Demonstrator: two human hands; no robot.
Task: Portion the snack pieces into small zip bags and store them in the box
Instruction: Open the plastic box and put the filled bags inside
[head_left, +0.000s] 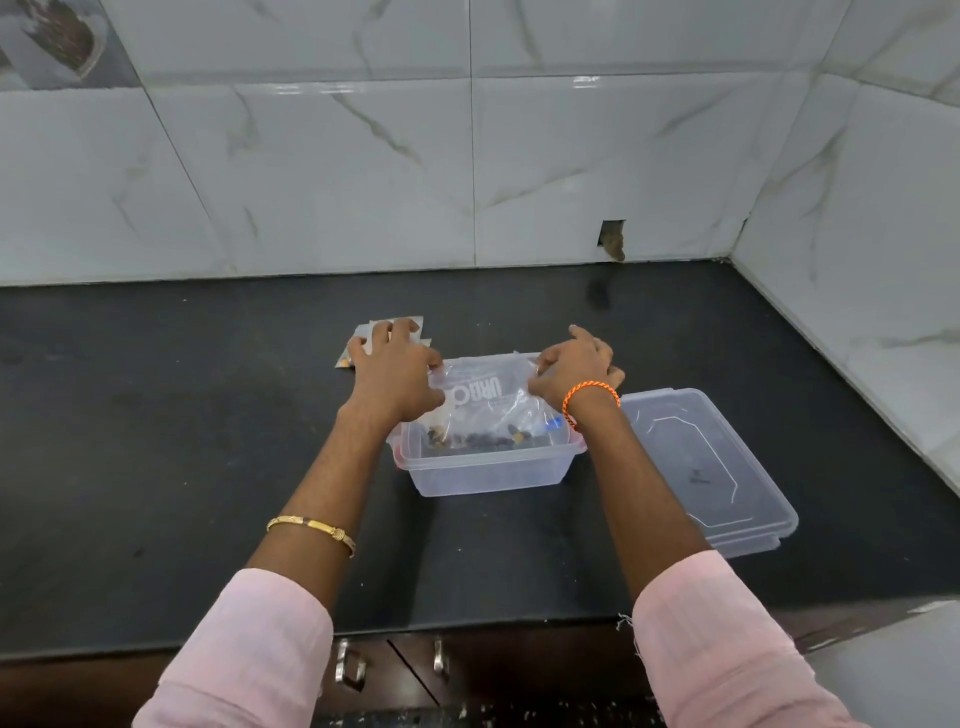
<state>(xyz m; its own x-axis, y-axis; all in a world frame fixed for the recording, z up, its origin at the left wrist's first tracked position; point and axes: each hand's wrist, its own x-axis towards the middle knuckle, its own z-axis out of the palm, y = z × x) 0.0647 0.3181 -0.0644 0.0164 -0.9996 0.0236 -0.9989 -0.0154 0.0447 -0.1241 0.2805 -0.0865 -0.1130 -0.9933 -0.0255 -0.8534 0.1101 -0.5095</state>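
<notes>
A clear plastic box (488, 475) stands on the black counter in the middle of the head view. Inside it lies a clear zip bag (485, 397) with white lettering and dark and tan snack pieces (467, 440) gathered at its near end. My left hand (397, 371) pinches the bag's far left corner with thumb and fingers. My right hand (574, 364) pinches its far right corner. The bag's top edge is held just above the box's far rim.
The box's clear lid (706, 467) lies flat on the counter to the right of the box. A few flat small bags (371, 332) lie behind my left hand. Tiled walls close the back and right. Drawer handles (350, 670) sit below the front edge.
</notes>
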